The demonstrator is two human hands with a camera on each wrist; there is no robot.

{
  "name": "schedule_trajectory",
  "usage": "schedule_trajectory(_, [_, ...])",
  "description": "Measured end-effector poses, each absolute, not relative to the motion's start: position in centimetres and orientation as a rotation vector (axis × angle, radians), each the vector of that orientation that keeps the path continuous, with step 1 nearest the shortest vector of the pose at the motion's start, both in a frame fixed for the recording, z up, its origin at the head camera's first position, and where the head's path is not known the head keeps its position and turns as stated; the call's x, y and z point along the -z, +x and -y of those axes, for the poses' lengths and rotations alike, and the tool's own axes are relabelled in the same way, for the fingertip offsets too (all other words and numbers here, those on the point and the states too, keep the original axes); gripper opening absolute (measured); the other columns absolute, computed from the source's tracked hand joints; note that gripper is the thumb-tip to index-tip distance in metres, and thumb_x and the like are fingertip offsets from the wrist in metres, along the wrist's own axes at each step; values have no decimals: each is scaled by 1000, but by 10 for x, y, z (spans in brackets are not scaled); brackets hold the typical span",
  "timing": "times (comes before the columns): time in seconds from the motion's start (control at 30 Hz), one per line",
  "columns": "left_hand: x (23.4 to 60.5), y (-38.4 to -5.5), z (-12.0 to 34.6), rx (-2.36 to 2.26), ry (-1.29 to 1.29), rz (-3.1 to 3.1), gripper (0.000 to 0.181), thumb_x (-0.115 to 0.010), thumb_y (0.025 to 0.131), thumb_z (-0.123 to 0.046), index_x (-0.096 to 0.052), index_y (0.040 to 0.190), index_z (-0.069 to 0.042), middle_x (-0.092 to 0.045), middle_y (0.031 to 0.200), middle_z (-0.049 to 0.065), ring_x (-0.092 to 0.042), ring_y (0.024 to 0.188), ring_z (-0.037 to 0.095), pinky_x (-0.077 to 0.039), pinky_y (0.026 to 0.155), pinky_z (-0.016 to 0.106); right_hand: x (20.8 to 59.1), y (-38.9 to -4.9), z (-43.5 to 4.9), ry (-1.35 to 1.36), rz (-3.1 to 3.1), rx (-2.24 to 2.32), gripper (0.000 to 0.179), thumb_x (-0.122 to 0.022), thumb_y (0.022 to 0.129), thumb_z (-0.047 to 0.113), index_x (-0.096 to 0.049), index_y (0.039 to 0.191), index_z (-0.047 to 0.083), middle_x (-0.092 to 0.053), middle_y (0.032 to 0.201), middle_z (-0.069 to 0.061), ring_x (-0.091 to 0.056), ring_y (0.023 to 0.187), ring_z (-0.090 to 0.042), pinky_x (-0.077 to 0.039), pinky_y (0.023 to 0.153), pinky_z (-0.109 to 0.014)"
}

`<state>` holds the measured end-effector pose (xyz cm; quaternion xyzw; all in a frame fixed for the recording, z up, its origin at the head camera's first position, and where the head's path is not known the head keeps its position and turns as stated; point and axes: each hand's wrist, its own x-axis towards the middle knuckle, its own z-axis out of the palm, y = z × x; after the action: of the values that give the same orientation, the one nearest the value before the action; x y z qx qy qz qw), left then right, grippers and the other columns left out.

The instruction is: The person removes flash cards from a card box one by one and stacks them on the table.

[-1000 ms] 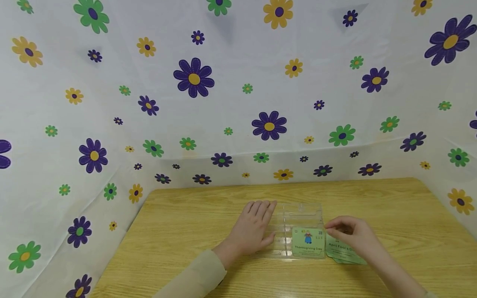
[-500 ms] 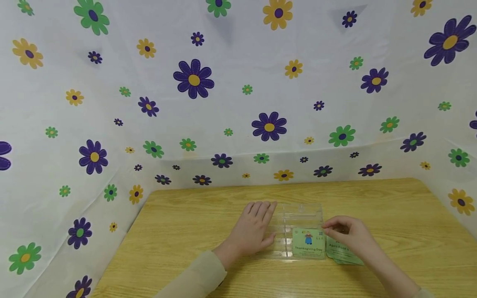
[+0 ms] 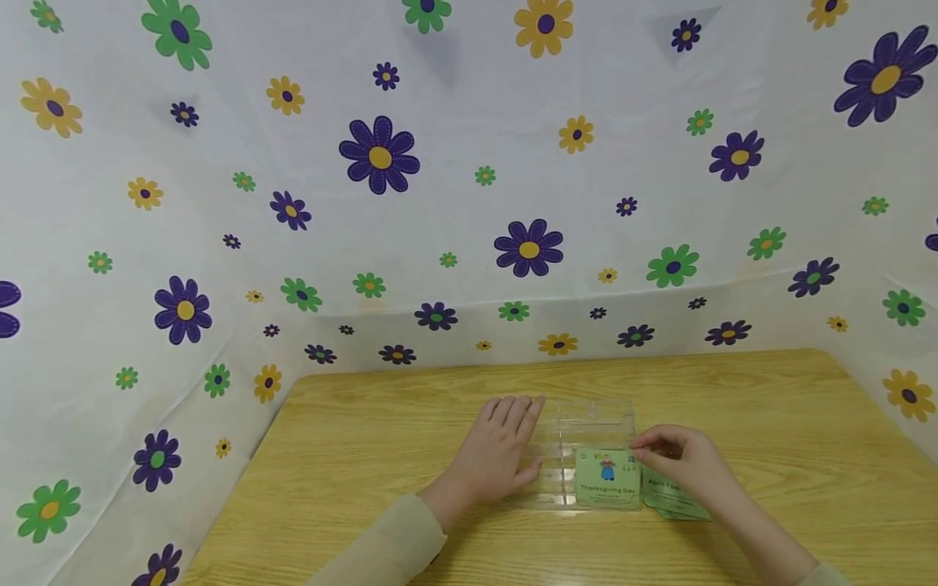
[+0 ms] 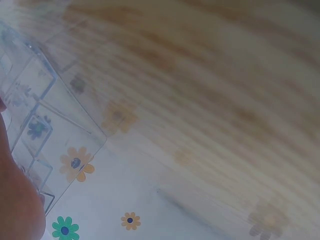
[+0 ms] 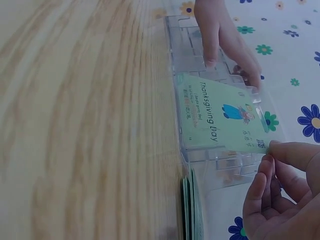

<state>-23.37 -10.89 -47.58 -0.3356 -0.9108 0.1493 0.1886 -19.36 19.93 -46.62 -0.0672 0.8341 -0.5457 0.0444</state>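
A clear plastic tray with ridged compartments (image 3: 595, 413) lies on the table. My left hand (image 3: 494, 452) rests on its left part, fingers extended; only a piece of this hand (image 4: 20, 202) shows at the edge of the left wrist view. A green "Thanksgiving Day" card (image 3: 607, 482) lies over the tray's near right section. Between thumb and index finger, my right hand (image 3: 685, 462) pinches that card's upper right corner, clearest in the right wrist view, where the card (image 5: 210, 117) looks slightly tilted. Partly under my right hand lie several green cards, an "April Fool's" one (image 3: 665, 493) on top.
The wood-grain table (image 3: 366, 456) extends around the tray. A white sheet with purple, green and yellow flowers (image 3: 469, 220) hangs behind it and along both sides. In the right wrist view, the card stack (image 5: 190, 207) lies just beside the tray's edge.
My right hand has shifted slightly left, from beside the Thanksgiving card onto its upper right corner. The card has moved very little. My left hand stays in place.
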Motion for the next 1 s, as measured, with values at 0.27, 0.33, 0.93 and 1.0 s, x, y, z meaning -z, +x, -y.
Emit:
schedule_trajectory(0.27, [474, -234, 108, -433, -934, 2556, 88, -54, 101, -60, -26, 167, -8, -48, 151, 5, -48, 135, 21, -40, 118, 41, 469, -196, -200, -207, -2575, 1643, 19, -75, 97, 9, -78, 112, -3, -77, 109, -13, -64, 81, -7, -55, 70, -22])
schedule_trajectory(0.33, [474, -234, 108, -435, -935, 2561, 89, -54, 101, -60, -26, 167, -8, -48, 151, 5, -48, 135, 21, -40, 118, 41, 470, -195, -199, -204, -2572, 1641, 19, -75, 97, 8, -77, 112, -3, -77, 108, -13, -65, 81, -8, -55, 70, -22])
schedule_trajectory(0.93, [476, -235, 109, -414, -940, 2558, 87, -53, 101, -60, -26, 167, -9, -49, 151, 5, -49, 135, 21, -40, 118, 41, 470, -192, -194, -192, -2577, 1644, 18, -76, 96, 6, -78, 109, -6, -78, 110, -17, -65, 81, -1, -56, 73, -20])
schedule_trajectory(1.0, [477, -235, 109, -413, -941, 2562, 87, -53, 101, -60, -26, 167, -9, -49, 151, 5, -49, 135, 21, -40, 118, 42, 470, -191, -194, -194, -2584, 1638, 18, -76, 96, 7, -78, 109, -6, -78, 110, -17, -65, 83, -1, -56, 74, -20])
